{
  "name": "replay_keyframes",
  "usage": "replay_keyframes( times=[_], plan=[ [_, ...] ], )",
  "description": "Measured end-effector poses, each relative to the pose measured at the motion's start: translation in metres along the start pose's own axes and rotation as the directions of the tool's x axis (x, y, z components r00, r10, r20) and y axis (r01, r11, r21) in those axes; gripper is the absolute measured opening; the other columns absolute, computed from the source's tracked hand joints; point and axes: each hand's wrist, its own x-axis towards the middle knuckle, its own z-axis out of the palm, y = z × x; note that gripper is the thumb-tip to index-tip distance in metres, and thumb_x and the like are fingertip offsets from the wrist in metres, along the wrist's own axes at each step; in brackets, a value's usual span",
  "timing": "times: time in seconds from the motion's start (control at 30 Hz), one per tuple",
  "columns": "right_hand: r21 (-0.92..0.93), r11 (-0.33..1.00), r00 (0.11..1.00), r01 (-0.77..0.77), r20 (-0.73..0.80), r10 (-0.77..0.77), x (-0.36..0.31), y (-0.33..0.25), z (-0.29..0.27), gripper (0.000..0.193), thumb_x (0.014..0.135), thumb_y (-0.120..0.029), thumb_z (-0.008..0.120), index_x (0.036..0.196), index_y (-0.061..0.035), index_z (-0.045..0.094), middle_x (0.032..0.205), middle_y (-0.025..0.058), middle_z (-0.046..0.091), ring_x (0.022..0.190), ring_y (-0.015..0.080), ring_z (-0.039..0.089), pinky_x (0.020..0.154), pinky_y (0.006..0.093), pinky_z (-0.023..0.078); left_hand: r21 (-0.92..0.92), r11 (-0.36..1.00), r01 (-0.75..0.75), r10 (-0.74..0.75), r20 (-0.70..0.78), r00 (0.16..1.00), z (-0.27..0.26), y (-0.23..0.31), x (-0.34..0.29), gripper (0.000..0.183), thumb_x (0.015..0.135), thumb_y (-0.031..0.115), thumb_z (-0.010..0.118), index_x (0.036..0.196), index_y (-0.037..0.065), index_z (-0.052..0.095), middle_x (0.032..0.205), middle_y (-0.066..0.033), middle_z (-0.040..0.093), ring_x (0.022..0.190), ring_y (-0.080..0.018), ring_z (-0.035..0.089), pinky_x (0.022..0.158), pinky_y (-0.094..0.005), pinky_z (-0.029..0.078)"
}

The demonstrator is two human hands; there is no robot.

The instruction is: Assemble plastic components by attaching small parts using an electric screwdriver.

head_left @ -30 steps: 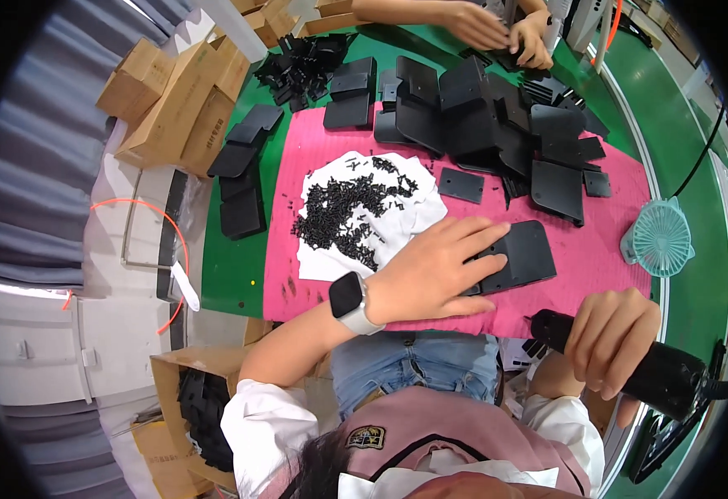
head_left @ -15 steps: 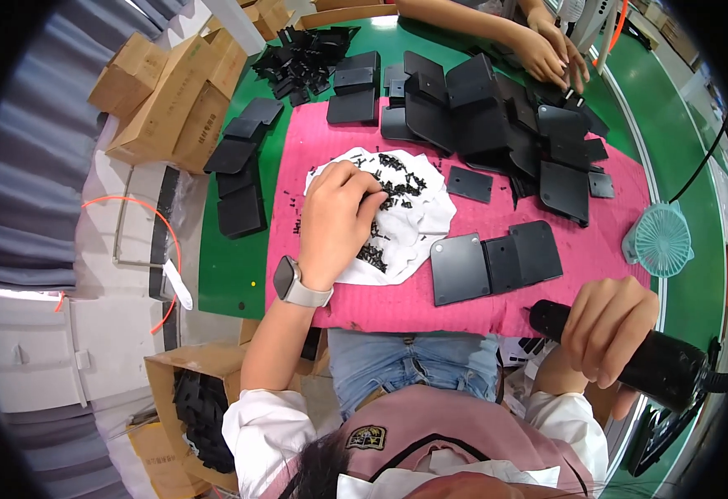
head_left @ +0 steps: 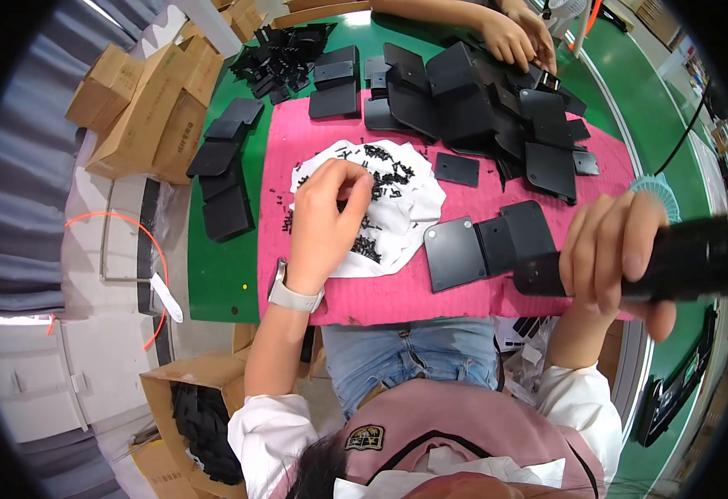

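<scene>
"What's changed?"
"The black tool [head_left: 693, 256], at frame right, has risen; its front end now overlaps the black panel [head_left: 457, 252] in view, so they're closer."
"Pointing where?"
"Left, long axis nearly level, the right hand [head_left: 605, 251] wrapping its fingers round it. The left hand [head_left: 326, 218] curls over black screws [head_left: 367, 248], left of centre; gripping any? Can't tell."

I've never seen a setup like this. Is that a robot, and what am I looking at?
No robot here: these are a person's bare hands, seen by a wide camera worn on the head and looking down, so straight edges bend. On the green bench lies a pink sheet, with small black screws on a white cloth and flat black plates nearby. The left hand is over the screws; whether its fingers hold any is unclear. The right hand grips a black tool.
</scene>
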Motion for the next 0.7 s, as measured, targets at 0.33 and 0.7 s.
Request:
replay_keyframes(
  times=[0.33,0.7],
  plan=[
    [-0.428,0.835,0.804,0.346,-0.324,-0.499,0.019,0.013,0.029,0.043,0.080,-0.039,0.066,0.102,-0.0098,0.046,0.060,-0.0042,0.054,0.044,0.0086,0.055,0.054,0.0244,0.047,-0.817,0.483,0.314,0.036,0.377,0.925,0.033,0.040,-0.023,0.016,0.092,0.011,0.057,0.098,-0.003,0.057,0.084,-0.0104,0.063,0.070,-0.0166,0.064,0.062,-0.0254,0.052],
    [-0.438,0.833,0.780,0.338,-0.366,-0.508,0.015,0.025,0.031,0.042,0.082,-0.042,0.063,0.102,-0.0104,0.045,0.060,-0.0042,0.053,0.043,0.0081,0.053,0.051,0.0235,0.045,-0.844,0.399,0.360,-0.030,0.380,0.924,0.036,0.038,-0.024,0.014,0.090,0.007,0.058,0.098,-0.004,0.059,0.083,-0.0112,0.063,0.070,-0.0171,0.065,0.064,-0.0261,0.053]
  ],
)
